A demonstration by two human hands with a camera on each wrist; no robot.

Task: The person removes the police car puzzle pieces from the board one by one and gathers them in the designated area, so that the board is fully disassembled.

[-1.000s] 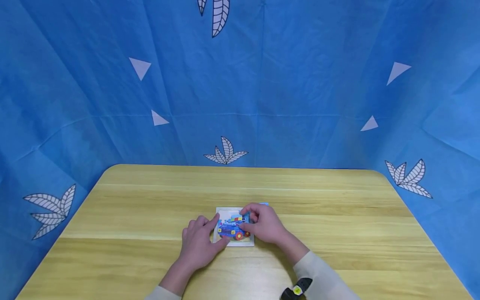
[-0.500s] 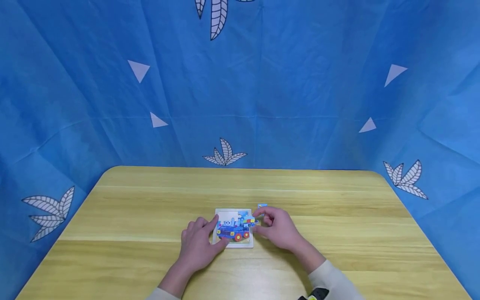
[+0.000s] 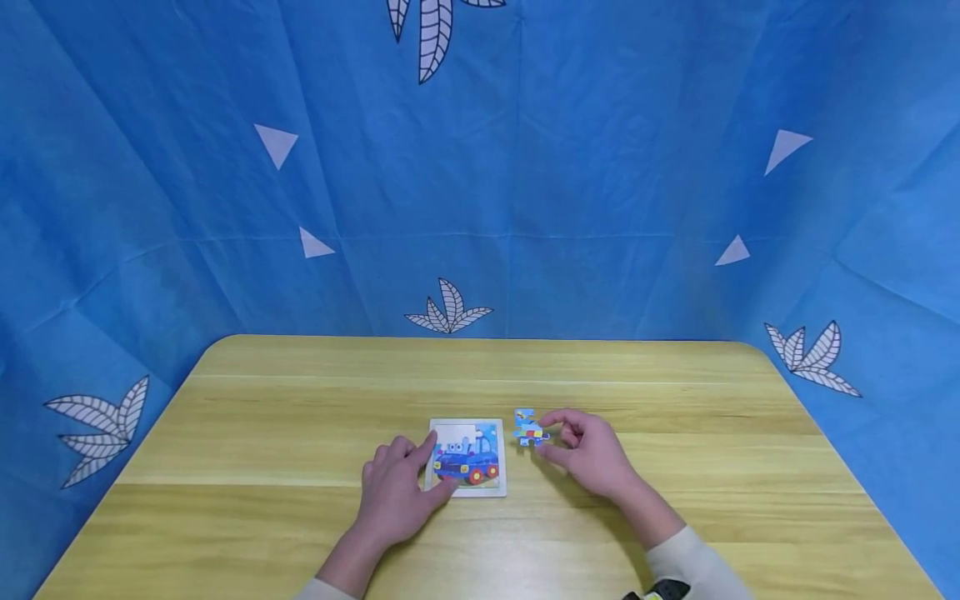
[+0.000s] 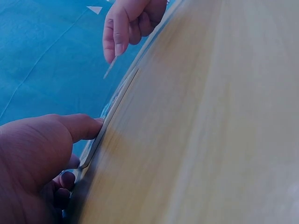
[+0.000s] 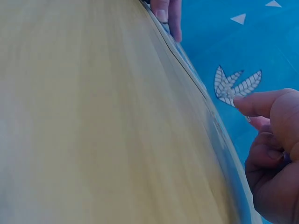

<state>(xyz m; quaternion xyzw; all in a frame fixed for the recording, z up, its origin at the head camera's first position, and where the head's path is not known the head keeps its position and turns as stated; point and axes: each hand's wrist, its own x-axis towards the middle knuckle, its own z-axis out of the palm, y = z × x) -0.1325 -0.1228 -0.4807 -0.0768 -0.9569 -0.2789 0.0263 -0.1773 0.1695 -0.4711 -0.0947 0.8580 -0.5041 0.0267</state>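
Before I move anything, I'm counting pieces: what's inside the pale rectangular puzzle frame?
A blue, red-wheeled cartoon-car picture and a blank white upper-left patch. What the left hand covers is hidden.

Puzzle tray (image 3: 483, 492): one; loose pieces (image 3: 523, 413) (image 3: 532, 434): two; table (image 3: 750, 467): one; cloth (image 3: 600, 167): one; triangles (image 3: 276, 146): four; leaf sprigs (image 3: 453, 302): four

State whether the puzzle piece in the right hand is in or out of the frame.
Out: the right hand pinches the puzzle piece right of the frame, with table showing between them.
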